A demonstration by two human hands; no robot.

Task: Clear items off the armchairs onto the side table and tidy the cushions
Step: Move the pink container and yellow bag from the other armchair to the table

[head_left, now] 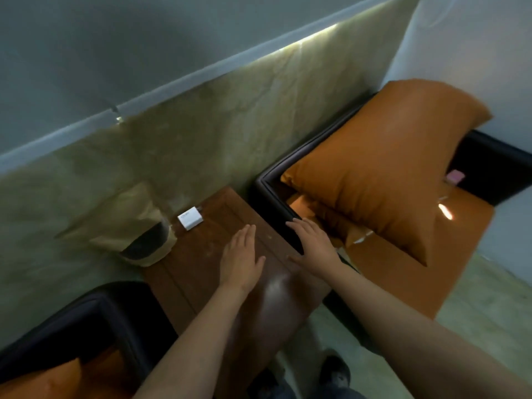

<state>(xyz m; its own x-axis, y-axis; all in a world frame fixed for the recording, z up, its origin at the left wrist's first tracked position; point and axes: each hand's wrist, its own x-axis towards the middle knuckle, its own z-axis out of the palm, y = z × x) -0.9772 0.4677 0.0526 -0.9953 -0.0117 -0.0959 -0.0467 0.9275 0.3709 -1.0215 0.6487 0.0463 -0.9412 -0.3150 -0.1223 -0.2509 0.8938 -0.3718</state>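
While both hands are spread flat and empty, the left hand point(240, 256) over the middle of the side table point(184, 272) and the right hand point(312, 243) across the table-side arm of the right armchair point(276, 203), nothing is being held. A white block point(190, 218) sits at the table's far left corner, close to the edge, and a careless sweep could push it over. The big orange cushion point(383, 168) lies tilted on the right seat. Pulling it straight might knock the small pink item point(455, 176) off the chair's far arm. That pink item is too blurred to identify. Anything beneath the cushion is hidden, and the left armchair point(95, 312) is cut off at the frame's bottom corner.
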